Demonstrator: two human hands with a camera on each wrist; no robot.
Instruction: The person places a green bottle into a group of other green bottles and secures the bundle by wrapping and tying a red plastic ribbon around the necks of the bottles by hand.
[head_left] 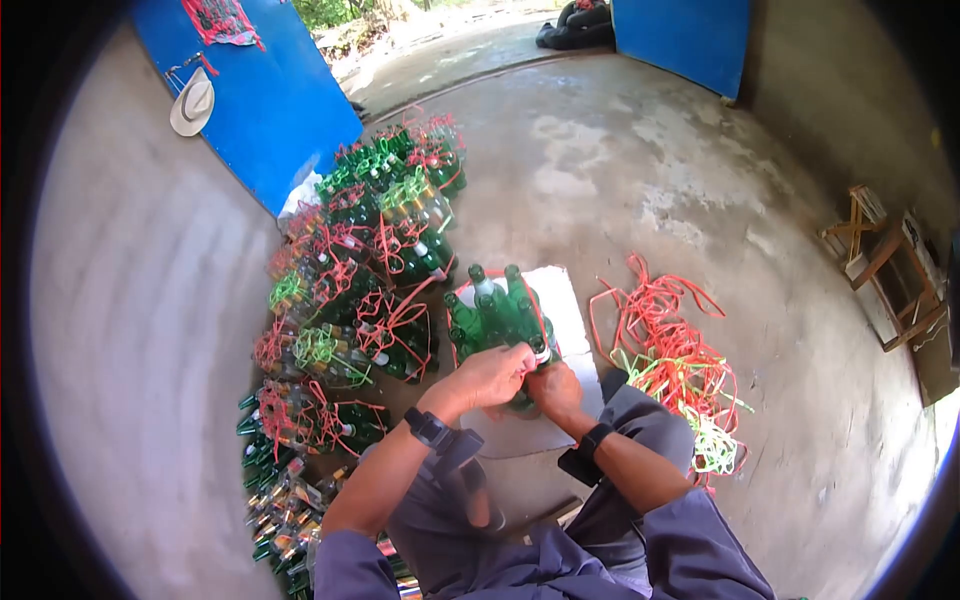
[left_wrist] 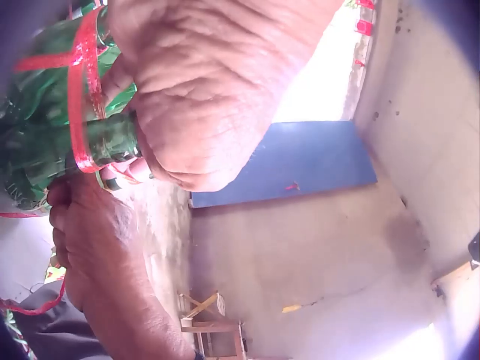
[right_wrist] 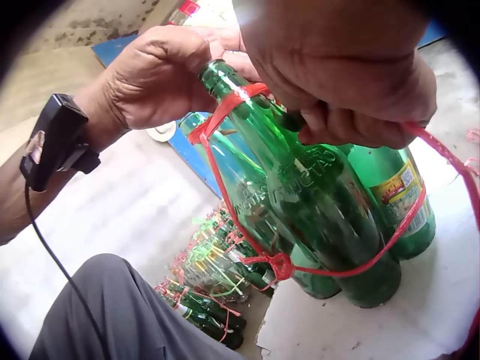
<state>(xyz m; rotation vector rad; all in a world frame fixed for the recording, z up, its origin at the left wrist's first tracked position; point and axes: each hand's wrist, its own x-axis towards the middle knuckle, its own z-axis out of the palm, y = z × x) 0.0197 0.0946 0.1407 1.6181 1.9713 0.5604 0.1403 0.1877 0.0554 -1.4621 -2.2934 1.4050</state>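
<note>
A cluster of green glass bottles stands upright on a white board between the person's knees. Red plastic strap circles the bottles low down, with a knot at one side, and another loop crosses the necks. My left hand is at the neck of the nearest bottle, its thumb and fingers pinching the red strap there. Close beside it, my right hand has its fingers curled round the strap, and a length trails out from the fist. The fingertips of both hands are partly hidden behind the necks.
Many strapped bundles of bottles crowd the floor on the left, with loose bottles nearer the person. A tangled heap of red and green strap lies to the right. Farther right, a wooden frame leans by the wall.
</note>
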